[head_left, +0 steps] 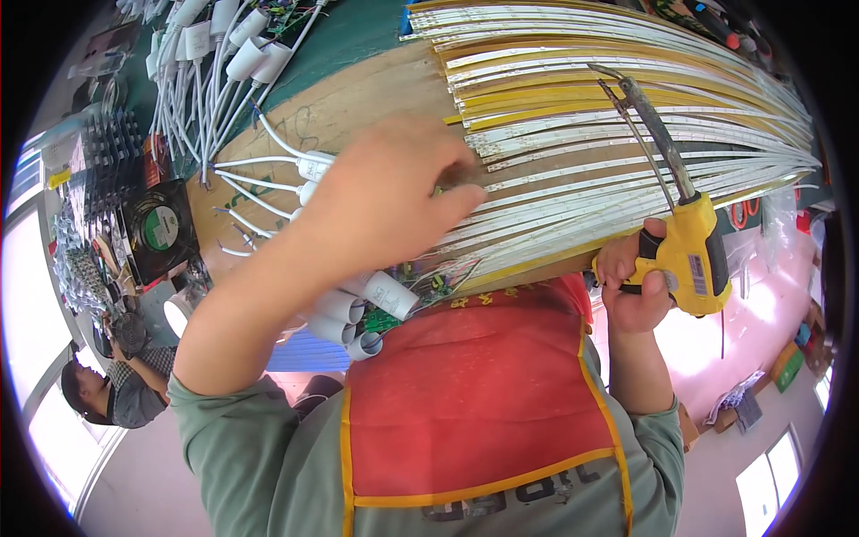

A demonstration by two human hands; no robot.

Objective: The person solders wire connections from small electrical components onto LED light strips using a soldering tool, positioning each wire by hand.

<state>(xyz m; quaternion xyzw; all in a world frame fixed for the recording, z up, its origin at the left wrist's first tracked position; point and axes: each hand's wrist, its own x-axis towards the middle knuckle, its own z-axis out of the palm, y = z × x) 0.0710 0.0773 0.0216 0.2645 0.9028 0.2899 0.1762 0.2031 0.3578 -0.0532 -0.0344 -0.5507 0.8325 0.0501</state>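
My right hand (637, 285) grips a yellow and black soldering gun (698, 255) by its handle, its metal tip and thin feed tube pointing up over the bench. Over the board's middle, my left hand (394, 192) has its fingers curled into a pinch. A small greenish bit shows at the fingertips, too blurred to name. Long thin LED strips (537, 134), white and yellow, fan out just right of that hand. Under and beside my left forearm lie white plastic caps (389, 291) with wires and small green circuit boards (382, 320).
White caps with cables (246, 58) are heaped at the far left. A black fan (161, 228) stands at the left edge, near another person (116, 394). The wooden board (358, 94) rests on a green bench top (331, 40). Tools (716, 27) lie at the far right.
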